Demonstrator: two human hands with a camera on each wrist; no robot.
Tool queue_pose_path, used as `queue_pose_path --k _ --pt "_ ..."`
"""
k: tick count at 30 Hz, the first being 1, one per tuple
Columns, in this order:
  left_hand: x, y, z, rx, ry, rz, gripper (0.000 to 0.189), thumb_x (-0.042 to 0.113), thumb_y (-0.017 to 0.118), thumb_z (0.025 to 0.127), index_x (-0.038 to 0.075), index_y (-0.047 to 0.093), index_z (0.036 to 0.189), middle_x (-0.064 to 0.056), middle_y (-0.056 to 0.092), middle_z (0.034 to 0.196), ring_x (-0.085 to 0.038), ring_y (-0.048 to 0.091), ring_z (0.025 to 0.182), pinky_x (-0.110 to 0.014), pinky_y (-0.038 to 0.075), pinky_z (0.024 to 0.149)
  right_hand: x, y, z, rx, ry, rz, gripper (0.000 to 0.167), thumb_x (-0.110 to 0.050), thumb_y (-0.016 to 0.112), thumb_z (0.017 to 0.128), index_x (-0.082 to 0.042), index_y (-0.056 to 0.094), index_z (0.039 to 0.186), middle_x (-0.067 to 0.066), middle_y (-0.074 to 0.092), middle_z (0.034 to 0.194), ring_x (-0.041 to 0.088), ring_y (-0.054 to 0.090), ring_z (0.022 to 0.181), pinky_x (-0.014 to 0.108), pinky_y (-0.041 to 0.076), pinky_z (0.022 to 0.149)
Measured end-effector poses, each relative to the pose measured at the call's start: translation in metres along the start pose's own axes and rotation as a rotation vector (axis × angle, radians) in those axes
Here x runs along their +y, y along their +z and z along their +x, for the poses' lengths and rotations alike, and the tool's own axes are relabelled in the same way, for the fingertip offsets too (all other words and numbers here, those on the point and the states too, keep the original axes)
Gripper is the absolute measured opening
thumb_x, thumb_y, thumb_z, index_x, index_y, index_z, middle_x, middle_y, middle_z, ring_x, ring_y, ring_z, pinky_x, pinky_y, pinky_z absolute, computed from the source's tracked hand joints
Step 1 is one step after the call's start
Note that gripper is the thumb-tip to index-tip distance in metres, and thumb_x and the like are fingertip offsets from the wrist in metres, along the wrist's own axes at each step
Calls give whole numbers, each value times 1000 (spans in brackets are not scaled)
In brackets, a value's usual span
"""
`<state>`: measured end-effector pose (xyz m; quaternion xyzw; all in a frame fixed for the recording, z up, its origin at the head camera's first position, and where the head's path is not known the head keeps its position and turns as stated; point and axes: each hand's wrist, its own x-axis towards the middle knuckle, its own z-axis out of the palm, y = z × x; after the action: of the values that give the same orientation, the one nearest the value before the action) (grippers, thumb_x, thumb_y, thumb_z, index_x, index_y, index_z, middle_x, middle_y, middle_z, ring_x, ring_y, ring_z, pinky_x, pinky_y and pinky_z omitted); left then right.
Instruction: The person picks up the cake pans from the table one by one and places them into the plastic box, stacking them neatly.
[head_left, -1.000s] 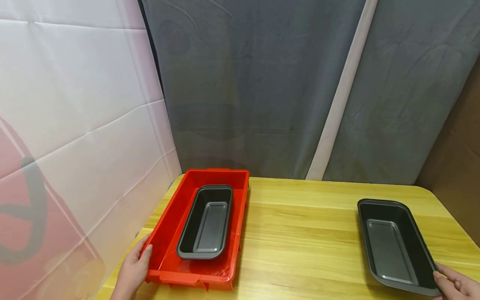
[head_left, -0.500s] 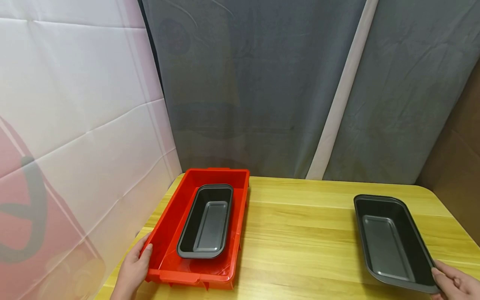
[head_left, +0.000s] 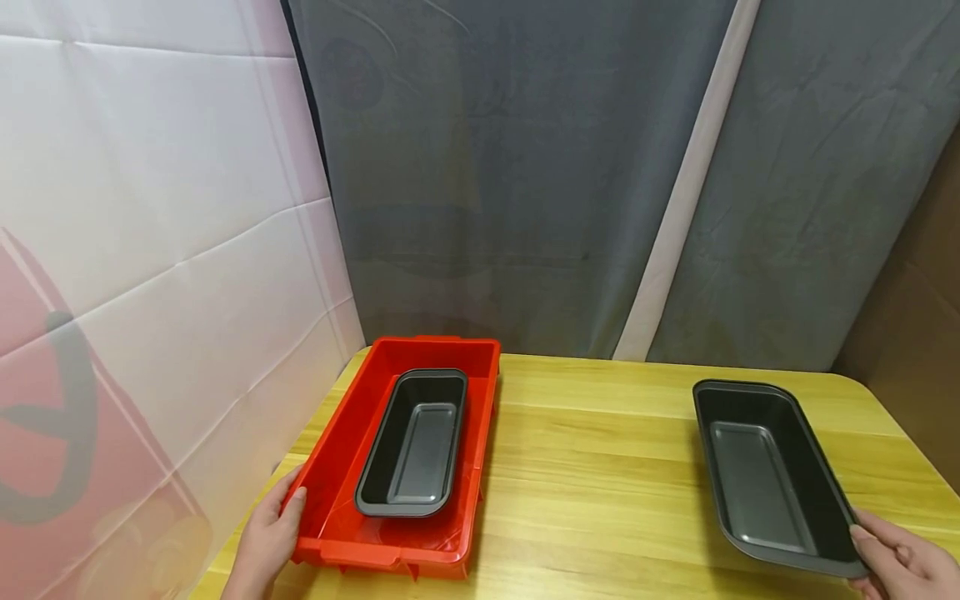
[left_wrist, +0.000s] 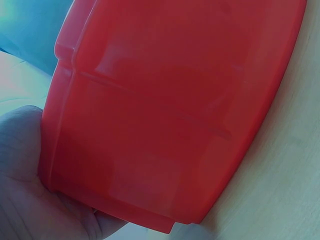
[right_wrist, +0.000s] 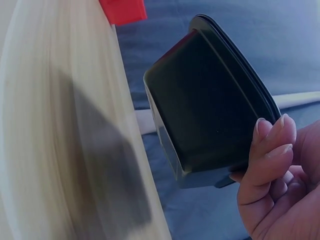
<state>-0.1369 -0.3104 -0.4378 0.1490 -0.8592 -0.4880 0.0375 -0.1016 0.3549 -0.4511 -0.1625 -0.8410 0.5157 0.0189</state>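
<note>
My left hand grips the near left corner of a red plastic tray, thumb over the rim. In the left wrist view the tray's outer wall fills most of the picture, and the fingers go out of sight behind its edge. Inside the tray lies one dark grey loaf pan. With my right hand I pinch a second dark loaf pan by its near right corner. The right wrist view shows this pan's underside raised off the table, its shadow falling on the wood.
Between tray and held pan stretches the yellow wood-grain table. A grey curtain hangs along the back edge, with a pale strip across it. White fabric walls the left side; a brown panel stands at the right.
The right hand has carried its loaf pan a little to the left and farther from me. The left hand, the tray and the pan inside it have stayed put.
</note>
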Motion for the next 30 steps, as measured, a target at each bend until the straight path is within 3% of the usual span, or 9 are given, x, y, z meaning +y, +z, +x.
queue_pose_path --k 5,14,22,30 --pt "-1 1 0 7 3 -3 49 17 38 106 -1 29 150 -35 43 138 -36 61 103 -37 57 79 -12 4 -3 -11 -6 5 57 -21 27 107 24 22 141 13 60 62 24 47 42 36 43 40" --pt "0 0 0 2 1 -1 50 19 38 106 0 29 151 -33 44 138 -35 61 103 -38 57 80 -24 6 -4 -98 -30 -30 62 -30 29 107 20 23 144 13 62 67 22 51 49 34 46 44" --pt "0 0 0 3 -6 -11 49 18 38 106 0 29 151 -33 42 140 -36 60 105 -38 57 81 -36 14 -9 -118 -63 25 57 -24 28 108 22 22 142 15 61 70 24 49 48 34 45 45" --pt "0 0 -1 8 1 -4 49 18 39 106 -1 30 150 -34 43 139 -36 61 103 -39 57 81 -42 16 -9 -141 -41 44 62 -30 30 108 18 22 145 14 58 70 25 48 50 36 44 46"
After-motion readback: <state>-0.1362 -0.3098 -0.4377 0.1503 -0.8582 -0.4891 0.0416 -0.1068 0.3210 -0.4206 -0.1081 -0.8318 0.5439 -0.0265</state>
